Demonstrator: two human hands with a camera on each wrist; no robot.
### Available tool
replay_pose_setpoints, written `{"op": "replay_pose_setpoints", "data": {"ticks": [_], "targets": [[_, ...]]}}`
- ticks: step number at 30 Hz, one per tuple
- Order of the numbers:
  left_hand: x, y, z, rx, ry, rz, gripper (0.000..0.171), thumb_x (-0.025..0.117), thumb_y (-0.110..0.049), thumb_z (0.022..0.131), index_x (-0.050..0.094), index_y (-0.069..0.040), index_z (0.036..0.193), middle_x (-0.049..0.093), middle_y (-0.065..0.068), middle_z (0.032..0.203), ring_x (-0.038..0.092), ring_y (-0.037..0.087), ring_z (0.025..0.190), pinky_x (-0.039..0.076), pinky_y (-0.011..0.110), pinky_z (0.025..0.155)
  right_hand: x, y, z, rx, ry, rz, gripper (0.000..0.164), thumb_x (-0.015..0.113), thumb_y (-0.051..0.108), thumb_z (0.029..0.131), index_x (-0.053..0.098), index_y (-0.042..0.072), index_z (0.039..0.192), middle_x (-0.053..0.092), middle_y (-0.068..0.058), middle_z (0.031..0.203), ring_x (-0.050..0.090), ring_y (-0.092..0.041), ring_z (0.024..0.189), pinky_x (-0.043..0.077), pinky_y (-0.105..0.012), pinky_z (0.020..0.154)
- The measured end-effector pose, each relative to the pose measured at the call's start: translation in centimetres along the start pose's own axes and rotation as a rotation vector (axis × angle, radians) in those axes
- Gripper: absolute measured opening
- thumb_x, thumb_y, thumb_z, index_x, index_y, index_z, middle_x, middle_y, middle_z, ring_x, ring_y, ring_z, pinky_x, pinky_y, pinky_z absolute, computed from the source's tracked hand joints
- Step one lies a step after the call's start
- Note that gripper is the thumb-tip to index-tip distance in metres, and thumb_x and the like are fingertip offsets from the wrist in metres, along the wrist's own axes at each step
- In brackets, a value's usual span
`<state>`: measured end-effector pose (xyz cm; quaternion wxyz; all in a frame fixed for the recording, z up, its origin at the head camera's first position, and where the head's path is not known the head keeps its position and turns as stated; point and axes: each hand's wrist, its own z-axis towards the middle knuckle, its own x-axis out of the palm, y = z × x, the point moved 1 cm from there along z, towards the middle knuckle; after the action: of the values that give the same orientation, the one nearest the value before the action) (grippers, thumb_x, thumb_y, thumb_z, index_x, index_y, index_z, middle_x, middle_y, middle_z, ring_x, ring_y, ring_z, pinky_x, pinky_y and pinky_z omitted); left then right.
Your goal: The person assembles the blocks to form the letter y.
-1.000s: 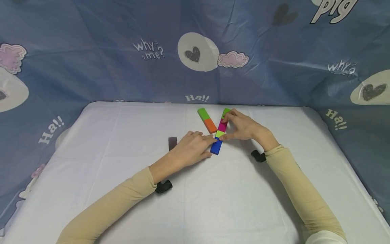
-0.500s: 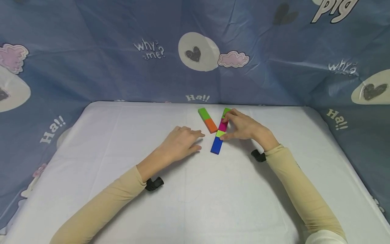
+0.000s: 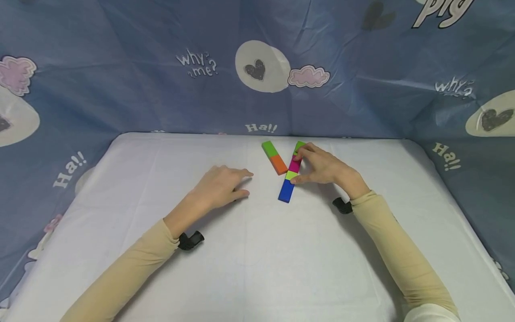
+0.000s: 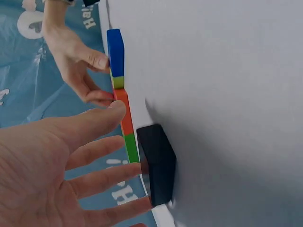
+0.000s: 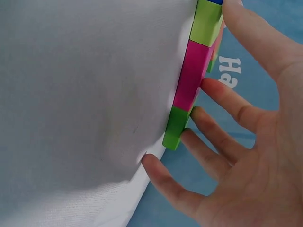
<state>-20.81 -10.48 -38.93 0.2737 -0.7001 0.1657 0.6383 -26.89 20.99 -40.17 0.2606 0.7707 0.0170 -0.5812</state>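
Blocks lie on the white table in a V. Its right arm is a row of a blue block (image 3: 286,191), a lime block (image 3: 289,175), a magenta block (image 3: 294,166) and a green block (image 3: 299,146). The left arm has an orange block (image 3: 279,165) and another green block (image 3: 269,149). My right hand (image 3: 323,167) rests its fingertips along the right-hand row, thumb by the blue and lime joint. To the left, my left hand (image 3: 215,185) has its fingers extended. A black block (image 4: 158,165) is by its fingertips in the left wrist view, hidden under the hand in the head view.
White cloth (image 3: 249,268) covers the table. A blue printed curtain (image 3: 161,103) hangs behind its far edge, close beyond the blocks. Black wrist straps (image 3: 191,240) show at both forearms.
My left hand has left the blue block and moved leftward over the black block, which was visible beside it a second ago. My right hand and the V of blocks have stayed put.
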Motion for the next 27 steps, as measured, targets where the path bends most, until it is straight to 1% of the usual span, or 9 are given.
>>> {"op": "replay_pose_setpoints", "data": {"ticks": [2, 5, 8, 11, 15, 19, 21, 23, 27], "targets": [[-0.1, 0.4, -0.3, -0.015, 0.011, -0.01, 0.054, 0.078, -0.04, 0.1, 0.067, -0.017, 0.147, 0.077, 0.001, 0.092, 0.053, 0.014, 0.067, 0.056, 0.041, 0.079, 0.0, 0.0, 0.0, 0.0, -0.002, 0.003, 0.069, 0.091, 0.057, 0.081, 0.063, 0.02, 0.132, 0.044, -0.006, 0.162, 0.049, -0.036, 0.146, 0.043, -0.063, 0.122], [-0.2, 0.9, -0.7, -0.036, 0.021, -0.017, 0.056, 0.079, -0.041, 0.099, 0.066, -0.018, 0.148, 0.075, 0.0, 0.09, 0.062, 0.016, 0.074, 0.057, 0.042, 0.082, 0.0, -0.1, 0.1, -0.004, -0.003, 0.008, 0.068, 0.091, 0.057, 0.081, 0.063, 0.02, 0.131, 0.044, -0.006, 0.163, 0.049, -0.036, 0.146, 0.043, -0.064, 0.122], [-0.2, 1.4, -1.3, -0.052, 0.02, -0.02, 0.058, 0.081, -0.041, 0.097, 0.066, -0.017, 0.147, 0.081, 0.006, 0.12, 0.075, 0.025, 0.101, 0.059, 0.05, 0.095, 0.0, -0.1, 0.0, -0.008, 0.0, 0.016, 0.068, 0.091, 0.057, 0.081, 0.063, 0.02, 0.131, 0.043, -0.007, 0.163, 0.049, -0.036, 0.147, 0.042, -0.063, 0.123], [-0.2, 1.8, -1.8, -0.066, 0.015, -0.028, 0.059, 0.081, -0.043, 0.096, 0.066, -0.017, 0.147, 0.077, 0.009, 0.136, 0.075, 0.032, 0.119, 0.058, 0.054, 0.1, 0.0, -0.2, 0.0, -0.01, 0.003, 0.017, 0.068, 0.09, 0.057, 0.081, 0.064, 0.019, 0.131, 0.042, -0.007, 0.165, 0.048, -0.037, 0.149, 0.041, -0.063, 0.124], [-0.1, 2.1, -2.4, -0.074, 0.008, -0.048, 0.06, 0.081, -0.045, 0.095, 0.067, -0.016, 0.146, 0.077, 0.009, 0.135, 0.076, 0.031, 0.115, 0.059, 0.052, 0.094, 0.0, -0.2, 0.0, -0.011, 0.001, 0.013, 0.067, 0.09, 0.057, 0.082, 0.064, 0.019, 0.13, 0.041, -0.007, 0.166, 0.047, -0.037, 0.15, 0.04, -0.063, 0.124], [0.0, 2.5, -2.8, -0.075, 0.02, -0.048, 0.063, 0.083, -0.046, 0.093, 0.067, -0.015, 0.146, 0.081, 0.007, 0.119, 0.07, 0.021, 0.088, 0.057, 0.045, 0.081, 0.0, -0.1, 0.0, -0.015, -0.001, 0.016, 0.066, 0.09, 0.057, 0.081, 0.064, 0.02, 0.129, 0.041, -0.007, 0.166, 0.047, -0.037, 0.15, 0.041, -0.063, 0.124], [0.1, 2.8, -3.0, -0.066, 0.02, -0.04, 0.066, 0.086, -0.046, 0.091, 0.067, -0.015, 0.145, 0.081, 0.007, 0.115, 0.064, 0.018, 0.082, 0.057, 0.045, 0.08, 0.0, -0.1, 0.0, -0.017, -0.001, 0.017, 0.066, 0.09, 0.057, 0.081, 0.064, 0.02, 0.129, 0.041, -0.007, 0.166, 0.047, -0.037, 0.15, 0.041, -0.063, 0.124], [0.1, 3.0, -3.1, -0.061, 0.016, -0.034, 0.068, 0.088, -0.045, 0.088, 0.067, -0.014, 0.145, 0.081, 0.008, 0.115, 0.066, 0.019, 0.084, 0.058, 0.047, 0.082, 0.0, -0.1, 0.0, -0.017, -0.003, 0.02, 0.066, 0.09, 0.057, 0.081, 0.064, 0.02, 0.129, 0.042, -0.007, 0.165, 0.047, -0.037, 0.15, 0.041, -0.063, 0.124], [0.1, 3.3, -3.3, -0.059, 0.009, -0.03, 0.07, 0.09, -0.044, 0.087, 0.067, -0.013, 0.145, 0.079, 0.012, 0.129, 0.075, 0.03, 0.101, 0.059, 0.054, 0.092, 0.1, -0.1, -0.1, -0.017, -0.005, 0.022, 0.065, 0.091, 0.055, 0.081, 0.065, 0.02, 0.13, 0.042, -0.007, 0.165, 0.046, -0.036, 0.151, 0.041, -0.063, 0.124]]}}
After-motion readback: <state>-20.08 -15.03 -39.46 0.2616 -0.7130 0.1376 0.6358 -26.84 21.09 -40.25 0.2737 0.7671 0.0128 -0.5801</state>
